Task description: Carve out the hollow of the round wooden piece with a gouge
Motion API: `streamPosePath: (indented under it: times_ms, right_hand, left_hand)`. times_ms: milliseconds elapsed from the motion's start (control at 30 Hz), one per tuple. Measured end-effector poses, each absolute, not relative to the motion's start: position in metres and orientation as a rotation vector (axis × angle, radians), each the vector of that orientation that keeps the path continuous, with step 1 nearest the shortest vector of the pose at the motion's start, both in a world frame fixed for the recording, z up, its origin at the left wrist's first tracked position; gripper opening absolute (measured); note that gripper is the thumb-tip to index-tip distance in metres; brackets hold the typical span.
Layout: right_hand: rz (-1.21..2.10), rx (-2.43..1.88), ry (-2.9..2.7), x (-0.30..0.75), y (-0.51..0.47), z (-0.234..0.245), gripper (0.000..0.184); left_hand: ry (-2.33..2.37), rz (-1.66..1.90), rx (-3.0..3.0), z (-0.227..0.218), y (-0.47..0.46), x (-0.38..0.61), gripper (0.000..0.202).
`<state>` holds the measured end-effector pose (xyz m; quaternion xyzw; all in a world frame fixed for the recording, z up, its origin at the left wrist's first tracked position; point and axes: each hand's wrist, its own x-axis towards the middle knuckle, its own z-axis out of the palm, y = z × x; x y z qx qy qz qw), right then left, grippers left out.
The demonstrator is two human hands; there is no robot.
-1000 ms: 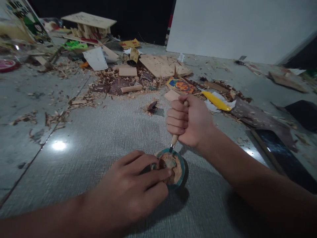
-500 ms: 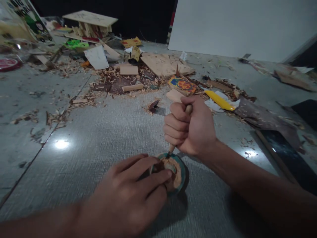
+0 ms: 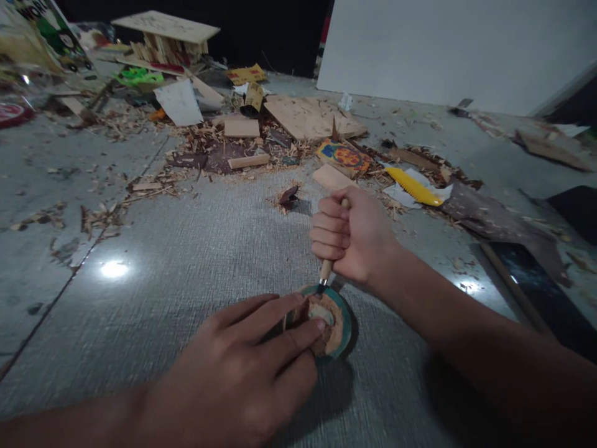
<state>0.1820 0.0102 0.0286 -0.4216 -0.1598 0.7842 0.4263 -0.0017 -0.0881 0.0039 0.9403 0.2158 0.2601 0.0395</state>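
A small round wooden disc (image 3: 336, 323) with a teal painted rim and a carved-out, bare wood middle lies on the grey floor. My left hand (image 3: 247, 367) presses down on its left side, fingers laid over the disc and pinning it. My right hand (image 3: 352, 235) is a fist wrapped round the wooden handle of a carving tool (image 3: 326, 272), held nearly upright. The tool's metal tip touches the far edge of the disc.
Wood shavings, offcuts and plywood sheets (image 3: 312, 118) litter the floor beyond. A yellow ridged tool (image 3: 413, 186), a painted piece (image 3: 344, 155) and a dark chip (image 3: 288, 196) lie past my right hand. A dark phone or tablet (image 3: 532, 289) lies at right.
My right hand pushed the tool down and forward into the disc, then drew back up to about where it began. The left hand stays on the disc.
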Motion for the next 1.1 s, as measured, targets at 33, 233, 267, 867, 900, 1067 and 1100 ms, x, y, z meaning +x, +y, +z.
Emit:
streamPosePath:
  times_ms: [33,233,267,867,900,1067,1100]
  right_hand:
    - [1.932,-1.033,-0.422,0.183,0.010,0.033,0.039]
    - [1.763,-0.923,-0.773,0.175,-0.006,0.053,0.050]
    - [1.736,-0.901,-0.845,0.174,-0.010,0.055,0.052]
    - [1.964,-0.898,-0.826,0.169,0.012,0.042,0.046]
    - [1.978,-0.892,-0.831,0.168,0.014,0.041,0.045]
    - [1.989,-0.896,-0.799,0.168,0.021,0.033,0.043]
    - [2.001,-0.921,-0.763,0.168,0.022,0.032,0.043]
  left_hand:
    - [0.672,0.819,2.889,0.005,-0.087,-0.001,0.042]
    - [0.708,0.863,2.950,0.003,-0.077,-0.001,0.035]
    - [0.710,0.869,2.953,0.002,-0.076,-0.002,0.033]
    - [0.662,0.927,2.865,0.000,-0.075,0.002,0.027]
    - [0.678,0.955,2.848,-0.001,-0.076,0.002,0.026]
    - [0.690,0.994,2.837,-0.001,-0.078,0.002,0.028]
    - [0.660,0.964,2.862,0.000,-0.078,0.002,0.028]
